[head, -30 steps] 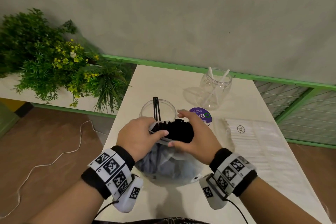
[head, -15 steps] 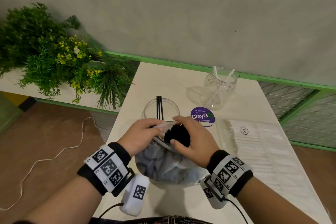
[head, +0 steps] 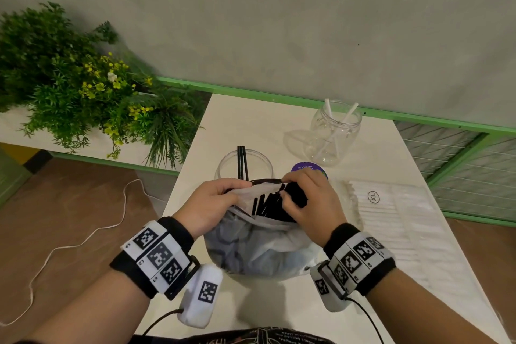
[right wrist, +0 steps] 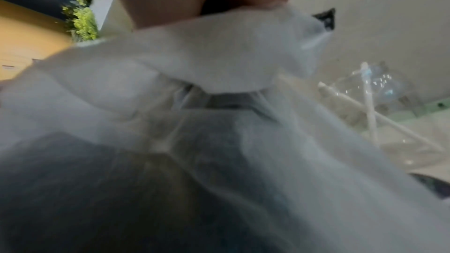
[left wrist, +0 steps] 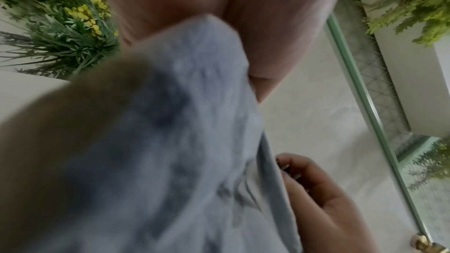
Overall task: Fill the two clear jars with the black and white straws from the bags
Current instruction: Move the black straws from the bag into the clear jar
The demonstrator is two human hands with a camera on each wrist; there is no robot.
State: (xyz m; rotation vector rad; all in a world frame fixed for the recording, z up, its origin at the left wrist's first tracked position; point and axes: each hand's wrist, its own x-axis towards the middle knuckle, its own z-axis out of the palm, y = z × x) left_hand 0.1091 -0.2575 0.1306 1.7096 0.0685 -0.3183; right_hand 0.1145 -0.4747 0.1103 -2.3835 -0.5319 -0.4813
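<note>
Since a second ago, right hand [head: 312, 201] has bunched black straws [head: 268, 205] rightward in the bag [head: 251, 254]. Straws stand nearly upright (ends up), clasped in its curled fingers. Left hand [head: 215, 204] pinches the bag's rim.

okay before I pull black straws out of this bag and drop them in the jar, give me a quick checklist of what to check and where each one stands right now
1. Bag mouth held open: ok, left hand grips its rim.
2. Right hand has a bunch of black straws: ok, fingers curl round it at the bag mouth.
3. Near jar open, within reach: ok, just behind the bag, two black straws in it.
4. Colours kept apart: ok, far jar holds only white straws.
5. Bunch free of the bag: not ok, its lower ends are inside.
6. Loose straws inside may snag: cannot tell.
</note>
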